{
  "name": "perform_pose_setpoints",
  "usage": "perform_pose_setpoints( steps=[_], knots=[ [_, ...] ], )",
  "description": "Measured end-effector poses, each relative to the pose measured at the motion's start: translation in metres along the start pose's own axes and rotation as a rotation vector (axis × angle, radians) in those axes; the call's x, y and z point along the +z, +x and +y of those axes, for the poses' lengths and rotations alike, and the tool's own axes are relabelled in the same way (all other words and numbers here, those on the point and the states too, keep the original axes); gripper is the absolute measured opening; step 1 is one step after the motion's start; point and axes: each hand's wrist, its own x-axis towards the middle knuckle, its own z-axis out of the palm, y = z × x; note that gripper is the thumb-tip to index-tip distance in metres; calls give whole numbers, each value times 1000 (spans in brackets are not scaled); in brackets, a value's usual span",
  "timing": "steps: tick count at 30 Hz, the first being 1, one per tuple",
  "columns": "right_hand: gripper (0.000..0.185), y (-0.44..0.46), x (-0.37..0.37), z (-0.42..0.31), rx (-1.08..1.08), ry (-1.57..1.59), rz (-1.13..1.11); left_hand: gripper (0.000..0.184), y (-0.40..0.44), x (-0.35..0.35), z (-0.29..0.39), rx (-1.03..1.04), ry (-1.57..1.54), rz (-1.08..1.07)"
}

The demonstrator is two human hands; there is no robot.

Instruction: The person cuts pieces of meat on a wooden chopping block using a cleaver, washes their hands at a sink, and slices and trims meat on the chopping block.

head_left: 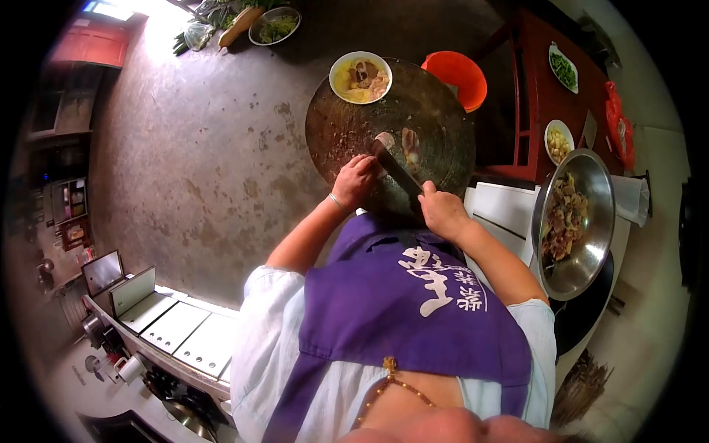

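Kitchen, with a bare dark floor (185, 162): recognised by the round chopping block (443, 148), bowls of cut food on the red table (543, 111), the white-fronted counter (170, 328) and a steel bowl of chopped pieces (591, 255) set beside it at right.

One cleaver (399, 170), one round chopping board (445, 133), one orange-red bucket (468, 75), one large steel bowl (597, 240), one squash (240, 27).

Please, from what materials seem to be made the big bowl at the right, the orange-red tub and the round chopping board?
The big bowl looks like polished stainless steel: silvery, with bright reflections. The orange-red tub seems smooth plastic, from its vivid, even colour. The round chopping board is probably worn wood, brown and darkly stained, but the grain is unclear.
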Motion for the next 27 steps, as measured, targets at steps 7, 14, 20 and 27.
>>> perform_pose_setpoints(
  steps=[7,14,20,27],
  knots=[
    [21,35,11,-6,-28,100,123,25,6,-3,6,-58,34,-36],
    [20,-7,-14,34,107,-67,343,28,30,-1,17,-55,-63,-49],
    [16,-3,-15,44,61,-121,306,38,59,9,12,-221,-120,-30],
    [17,-19,42,79,292,891,327,66,52,1,19,-368,-78,-147]
  ],
)
